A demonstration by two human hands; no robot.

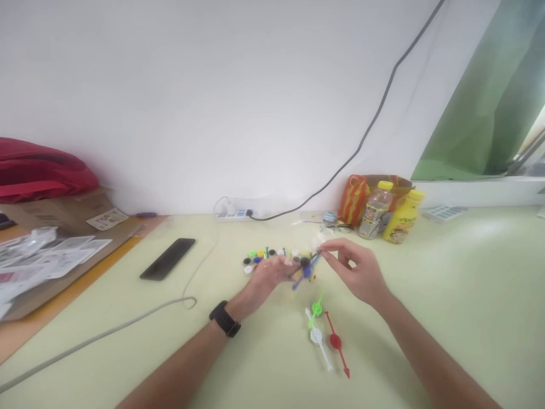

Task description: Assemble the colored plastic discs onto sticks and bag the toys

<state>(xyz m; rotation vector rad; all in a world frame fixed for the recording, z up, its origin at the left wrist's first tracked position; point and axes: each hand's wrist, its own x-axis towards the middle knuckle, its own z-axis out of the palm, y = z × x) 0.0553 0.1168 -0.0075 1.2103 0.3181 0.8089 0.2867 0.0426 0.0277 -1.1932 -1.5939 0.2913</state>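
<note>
My left hand (269,277), with a black watch on its wrist, has its fingers closed around one side of a black plastic spinner arrow (305,262). Against it lies a blue spinner arrow (307,273), slightly blurred. My right hand (356,271) pinches the upper right ends of these arrows between thumb and fingertips; whether it grips one or both is unclear. Nearer to me on the table lie a green spinner arrow (317,309), a white spinner arrow (316,336) and a red spinner arrow (335,341). Behind my left hand are several small coloured round pieces (247,261), partly hidden.
A black phone (168,259) and a grey cable (128,311) lie to the left. Papers (55,261) and a cardboard box (63,213) fill the far left. A power strip (238,211), a clear bottle (375,210) and a yellow bottle (403,217) stand along the back.
</note>
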